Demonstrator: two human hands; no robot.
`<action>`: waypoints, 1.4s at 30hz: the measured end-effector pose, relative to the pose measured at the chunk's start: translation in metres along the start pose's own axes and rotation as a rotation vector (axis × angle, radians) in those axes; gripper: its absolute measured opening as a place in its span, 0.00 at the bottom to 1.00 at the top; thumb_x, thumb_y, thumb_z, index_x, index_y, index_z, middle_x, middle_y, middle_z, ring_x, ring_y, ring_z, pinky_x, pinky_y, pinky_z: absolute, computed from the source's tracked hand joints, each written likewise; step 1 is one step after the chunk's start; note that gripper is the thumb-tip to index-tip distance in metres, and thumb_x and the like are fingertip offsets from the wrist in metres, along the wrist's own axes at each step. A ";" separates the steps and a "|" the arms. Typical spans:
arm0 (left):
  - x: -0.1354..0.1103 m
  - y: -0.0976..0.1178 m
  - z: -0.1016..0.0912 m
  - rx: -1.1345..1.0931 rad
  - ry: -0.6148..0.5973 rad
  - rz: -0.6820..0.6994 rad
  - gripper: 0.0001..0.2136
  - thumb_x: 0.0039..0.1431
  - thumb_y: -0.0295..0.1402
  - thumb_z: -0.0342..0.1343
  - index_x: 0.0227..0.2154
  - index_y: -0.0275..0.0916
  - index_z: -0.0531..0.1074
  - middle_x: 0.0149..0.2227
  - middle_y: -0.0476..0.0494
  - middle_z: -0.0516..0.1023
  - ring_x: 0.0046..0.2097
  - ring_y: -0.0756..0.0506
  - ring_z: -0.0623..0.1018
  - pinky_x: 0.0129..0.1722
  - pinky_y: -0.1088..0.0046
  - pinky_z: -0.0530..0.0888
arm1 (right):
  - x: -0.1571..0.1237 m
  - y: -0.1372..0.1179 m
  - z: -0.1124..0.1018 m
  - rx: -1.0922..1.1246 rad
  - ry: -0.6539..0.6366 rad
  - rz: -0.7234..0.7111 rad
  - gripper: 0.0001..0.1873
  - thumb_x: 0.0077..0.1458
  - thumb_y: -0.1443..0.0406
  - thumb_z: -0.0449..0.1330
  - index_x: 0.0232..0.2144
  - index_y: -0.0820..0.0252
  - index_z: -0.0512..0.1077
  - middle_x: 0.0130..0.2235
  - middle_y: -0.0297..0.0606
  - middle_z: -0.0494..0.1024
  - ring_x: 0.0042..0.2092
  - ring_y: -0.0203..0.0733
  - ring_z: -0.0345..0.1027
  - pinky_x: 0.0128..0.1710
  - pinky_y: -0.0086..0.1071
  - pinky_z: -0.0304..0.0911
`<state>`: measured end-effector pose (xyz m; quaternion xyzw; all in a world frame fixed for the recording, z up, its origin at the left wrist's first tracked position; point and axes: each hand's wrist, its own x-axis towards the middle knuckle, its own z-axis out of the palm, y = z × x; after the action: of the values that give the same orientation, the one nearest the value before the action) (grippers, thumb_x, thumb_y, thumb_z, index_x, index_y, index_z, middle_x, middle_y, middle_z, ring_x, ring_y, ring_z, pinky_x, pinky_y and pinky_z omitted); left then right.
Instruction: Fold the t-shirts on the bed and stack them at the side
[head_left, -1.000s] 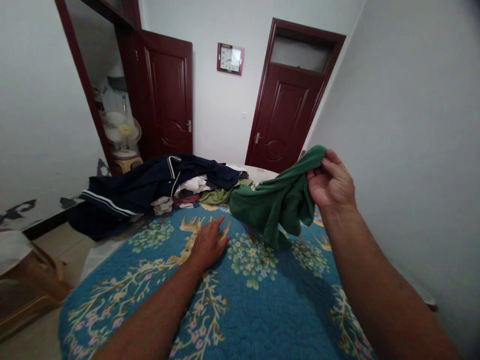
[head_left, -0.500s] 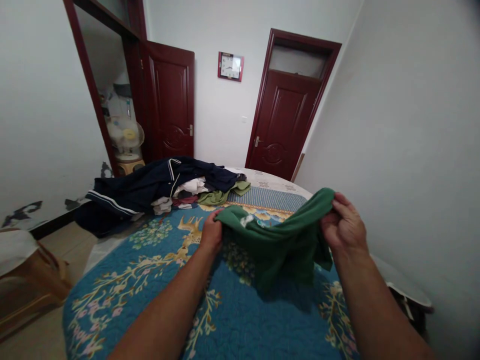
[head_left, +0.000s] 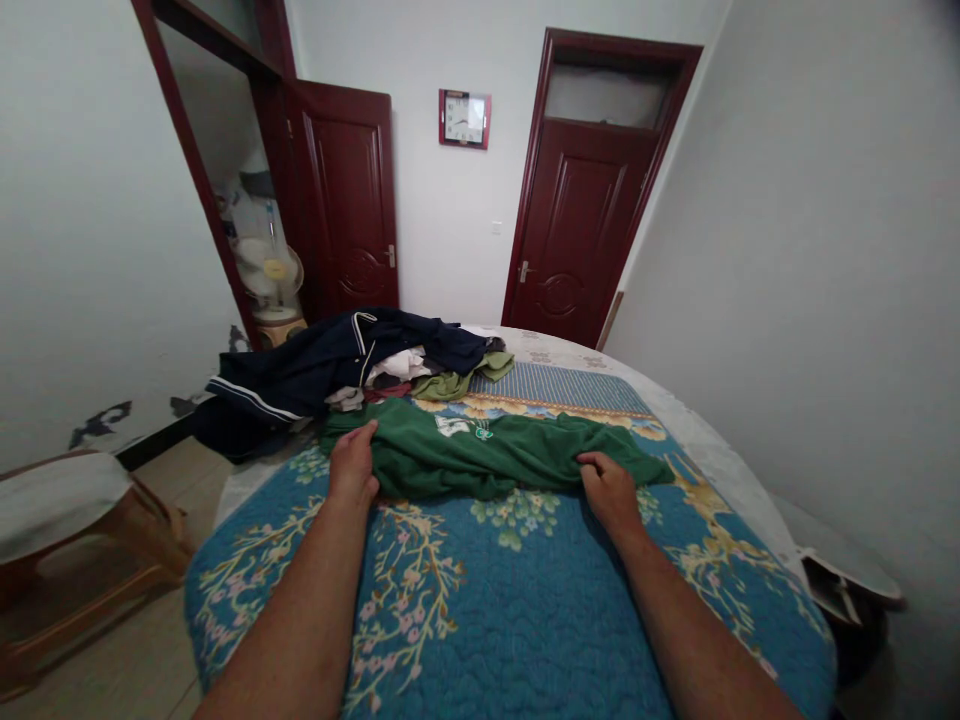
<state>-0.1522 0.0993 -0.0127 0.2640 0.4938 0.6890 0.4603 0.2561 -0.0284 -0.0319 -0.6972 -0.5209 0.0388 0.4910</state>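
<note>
A dark green garment, with a white and light green print near its upper middle, lies stretched sideways and rumpled on the blue floral quilted cover. My left hand grips the cloth near its left end. Toward the right part, my right hand pinches the near edge with bent fingers. The garment's far side lies close to the clothes pile, and its full shape is hidden in the folds.
Behind on the left lies a pile with a navy garment, a white cloth and an olive-green cloth. A stool stands at left. A pale tablecloth shows beyond the quilt.
The green garment was bunched and held up between both hands; now it lies spread wide on the quilt. My hands have moved apart, the left one leftward, the right one down and leftward.
</note>
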 end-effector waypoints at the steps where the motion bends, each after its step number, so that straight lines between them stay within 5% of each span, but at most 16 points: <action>1: 0.000 -0.001 -0.001 0.013 0.009 -0.041 0.17 0.46 0.37 0.69 0.40 0.39 0.77 0.34 0.45 0.83 0.40 0.40 0.84 0.46 0.58 0.82 | 0.000 0.005 -0.001 -0.022 0.005 -0.004 0.23 0.54 0.56 0.53 0.38 0.59 0.84 0.38 0.44 0.86 0.42 0.54 0.78 0.47 0.44 0.70; 9: -0.005 0.013 -0.003 0.190 -0.192 -0.234 0.24 0.41 0.31 0.72 0.45 0.39 0.77 0.35 0.41 0.85 0.36 0.39 0.85 0.38 0.61 0.82 | 0.013 0.015 -0.025 0.017 0.214 0.115 0.25 0.55 0.55 0.52 0.41 0.59 0.85 0.38 0.44 0.85 0.43 0.55 0.77 0.47 0.43 0.68; 13: -0.019 0.030 -0.012 0.160 -0.551 -0.331 0.22 0.39 0.29 0.70 0.42 0.40 0.79 0.34 0.43 0.84 0.32 0.41 0.83 0.33 0.66 0.81 | 0.019 0.023 -0.030 0.061 0.400 0.105 0.27 0.56 0.56 0.52 0.48 0.61 0.83 0.46 0.47 0.85 0.48 0.55 0.76 0.54 0.46 0.67; 17: -0.025 0.039 -0.019 0.111 -0.803 -0.268 0.13 0.41 0.36 0.71 0.29 0.37 0.78 0.23 0.49 0.75 0.23 0.50 0.74 0.24 0.76 0.72 | 0.023 0.035 -0.026 0.061 0.401 0.168 0.33 0.54 0.57 0.54 0.57 0.64 0.78 0.52 0.49 0.82 0.53 0.56 0.74 0.59 0.49 0.66; 20: -0.020 0.035 -0.014 0.175 -0.718 -0.157 0.15 0.47 0.44 0.70 0.26 0.37 0.76 0.19 0.53 0.66 0.20 0.54 0.65 0.19 0.79 0.62 | 0.024 0.039 -0.022 0.023 0.371 0.179 0.36 0.53 0.57 0.55 0.61 0.68 0.74 0.59 0.54 0.77 0.61 0.59 0.69 0.66 0.51 0.60; 25: -0.012 0.021 -0.002 0.556 -0.368 0.043 0.25 0.50 0.55 0.66 0.41 0.40 0.77 0.27 0.51 0.74 0.25 0.50 0.70 0.22 0.76 0.63 | 0.023 0.035 -0.022 -0.027 0.407 0.108 0.40 0.53 0.58 0.56 0.67 0.69 0.66 0.65 0.56 0.69 0.68 0.58 0.60 0.72 0.51 0.52; 28: -0.008 0.014 -0.001 0.821 -0.424 0.174 0.29 0.46 0.54 0.68 0.46 0.39 0.78 0.32 0.47 0.79 0.31 0.44 0.77 0.28 0.71 0.70 | 0.022 0.032 -0.023 -0.039 0.352 0.092 0.41 0.53 0.58 0.56 0.68 0.68 0.64 0.66 0.56 0.68 0.68 0.58 0.60 0.71 0.50 0.52; 31: -0.006 0.010 -0.004 0.899 -0.558 0.212 0.21 0.45 0.46 0.67 0.41 0.39 0.80 0.29 0.47 0.78 0.30 0.43 0.77 0.29 0.69 0.70 | 0.020 0.031 -0.021 -0.040 0.222 0.145 0.40 0.54 0.57 0.56 0.68 0.66 0.66 0.62 0.54 0.73 0.63 0.59 0.67 0.67 0.51 0.58; 36: -0.013 0.017 -0.002 0.741 -0.569 0.152 0.17 0.44 0.38 0.65 0.39 0.40 0.79 0.26 0.51 0.76 0.24 0.47 0.72 0.24 0.72 0.67 | 0.020 0.030 -0.019 -0.056 0.114 0.182 0.35 0.54 0.56 0.56 0.61 0.63 0.75 0.56 0.52 0.79 0.56 0.58 0.73 0.62 0.50 0.63; 42: -0.020 0.040 0.005 -0.032 -0.332 0.100 0.18 0.39 0.34 0.69 0.37 0.41 0.75 0.31 0.52 0.77 0.30 0.49 0.76 0.31 0.74 0.75 | 0.023 0.025 -0.030 -0.003 0.347 0.126 0.32 0.55 0.56 0.54 0.57 0.63 0.78 0.55 0.50 0.81 0.57 0.55 0.72 0.63 0.49 0.63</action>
<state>-0.1545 0.0796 0.0273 0.3910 0.3861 0.6658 0.5048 0.3011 -0.0301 -0.0243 -0.7253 -0.3837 -0.0524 0.5692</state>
